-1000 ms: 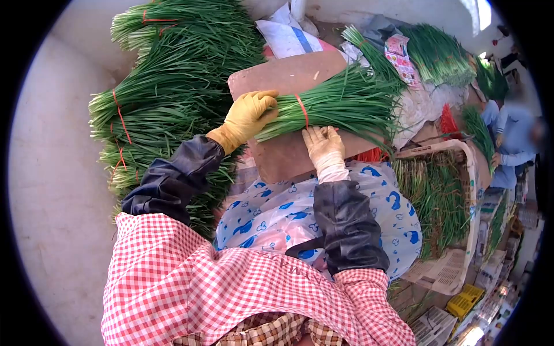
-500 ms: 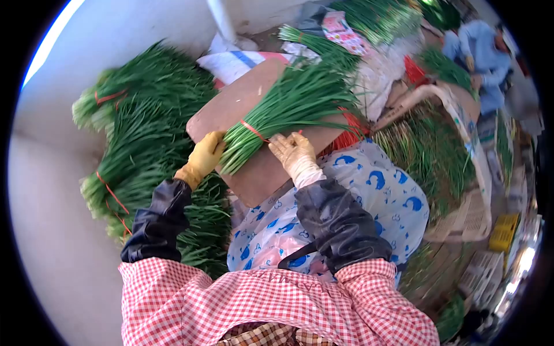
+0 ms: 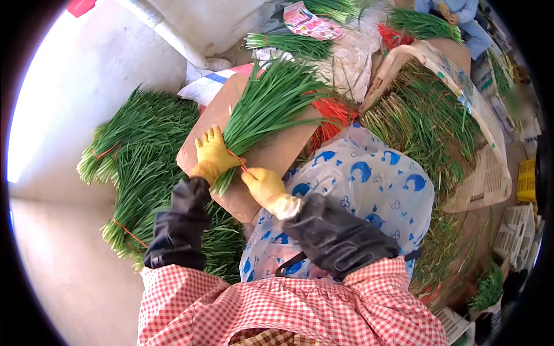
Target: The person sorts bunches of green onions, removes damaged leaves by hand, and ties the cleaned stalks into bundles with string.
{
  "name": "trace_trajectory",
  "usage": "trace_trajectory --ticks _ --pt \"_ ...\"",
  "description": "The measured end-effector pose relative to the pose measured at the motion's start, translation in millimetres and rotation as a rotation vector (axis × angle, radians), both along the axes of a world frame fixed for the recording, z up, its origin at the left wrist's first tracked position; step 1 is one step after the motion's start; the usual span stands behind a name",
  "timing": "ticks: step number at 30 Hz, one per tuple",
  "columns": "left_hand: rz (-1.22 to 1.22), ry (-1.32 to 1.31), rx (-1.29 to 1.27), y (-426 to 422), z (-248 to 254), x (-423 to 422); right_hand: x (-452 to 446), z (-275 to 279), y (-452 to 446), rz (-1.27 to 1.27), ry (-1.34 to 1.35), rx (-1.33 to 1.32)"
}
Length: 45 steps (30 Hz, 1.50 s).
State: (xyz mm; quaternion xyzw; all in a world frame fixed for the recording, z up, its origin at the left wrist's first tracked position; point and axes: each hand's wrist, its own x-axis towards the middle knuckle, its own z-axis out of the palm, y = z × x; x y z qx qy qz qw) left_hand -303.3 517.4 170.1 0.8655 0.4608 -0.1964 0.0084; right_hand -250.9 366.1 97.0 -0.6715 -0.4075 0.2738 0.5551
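Observation:
A bundle of long green stalks (image 3: 265,106) lies on a brown board (image 3: 199,132), its pale cut ends toward me. My left hand (image 3: 212,154), in a yellow glove, lies spread over the left side of the bundle near its cut ends, fingers apart. My right hand (image 3: 265,187), in a yellow glove, is closed, its fingertips pinching the end of a red tie (image 3: 238,160) that goes round the bundle. Beneath the board and my right forearm is a clear plastic sheet with blue prints (image 3: 369,184).
Tied bundles (image 3: 138,138) are heaped at the left by the wall. Red ties (image 3: 334,115) lie right of the board. A pale crate (image 3: 496,138) of loose stalks stands at the right. A co-worker's blue sleeve (image 3: 464,10) shows at the top right.
The view has swung to the right. The bundle now points more away from me. My left hand has spread over it, and my right hand has gone from lying flat beside it to pinching the red tie.

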Motion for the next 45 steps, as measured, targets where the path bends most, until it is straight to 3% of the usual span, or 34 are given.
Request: trace_trajectory --ticks 1,2,4,6,7,8,9,11,14,16,18,19,23,25,27,28,30,31,32,33,35,38,40,42,45 --pt "-0.020 -0.035 0.001 7 2 -2 3 5 -5 -0.018 0.013 -0.003" --pt "0.020 -0.043 -0.003 15 3 -5 13 7 -4 0.120 0.257 -0.079" --pt "0.088 -0.312 -0.428 11 27 -21 14 19 -2 0.150 0.439 -0.025" --pt "0.174 -0.440 -0.408 -5 13 -33 19 53 1 0.233 0.675 0.043" --pt "-0.080 -0.711 0.026 -31 -17 -51 16 69 11 0.322 0.627 0.064" --pt "0.044 -0.744 0.174 -44 -27 -46 6 81 20 0.391 0.607 0.098" --pt "-0.020 -0.757 0.307 -54 -28 -49 -6 89 21 0.375 0.677 -0.009" --pt "-0.043 -0.631 0.595 -51 -57 -42 -19 99 19 0.408 0.708 -0.121" --pt "0.001 -0.540 0.548 -58 -54 -62 -26 106 6 0.540 0.634 -0.150" --pt "-0.096 -0.662 0.539 -74 -36 -92 -32 111 -3 0.717 0.684 -0.084" --pt "-0.040 -0.650 0.348 -100 3 -131 -20 134 -9 0.866 0.528 -0.180" --pt "-0.040 -0.678 0.384 -109 5 -160 -19 146 -15 0.872 0.388 -0.162" --pt "0.046 -0.565 0.346 -157 35 -307 16 160 -36 0.671 -0.011 -0.061" --pt "0.113 -0.405 0.449 -183 47 -379 71 139 -45 0.558 0.006 -0.055" --pt "0.178 -0.466 0.625 -193 26 -465 125 130 -69 0.460 0.166 -0.103" --pt "0.473 -0.292 0.681 -207 15 -486 150 125 -90 0.360 0.198 -0.089" --pt "0.657 -0.162 0.546 -209 -69 -573 154 153 -136 0.145 -0.158 -0.127" --pt "0.825 0.108 0.285 -233 -33 -529 164 157 -168 0.070 -0.125 -0.185" --pt "0.721 0.157 0.160 -240 -85 -552 182 165 -193 -0.025 -0.101 -0.236" --pt "0.885 0.168 -0.115 -245 -110 -548 208 164 -222 -0.081 -0.010 -0.244" --pt "0.943 0.230 -0.487 -248 -121 -522 250 157 -279 -0.218 0.097 -0.261" --pt "0.959 0.233 -0.970 -243 -72 -468 274 174 -339 -0.376 0.099 -0.323" --pt "0.929 0.172 -1.180 -220 -34 -409 284 154 -377 -0.464 0.096 -0.364" --pt "0.829 0.016 -1.265 -188 6 -332 300 122 -423 -0.610 0.266 -0.338" --pt "0.532 -0.415 -1.226 -138 80 -183 310 80 -450 -0.794 0.229 -0.399"
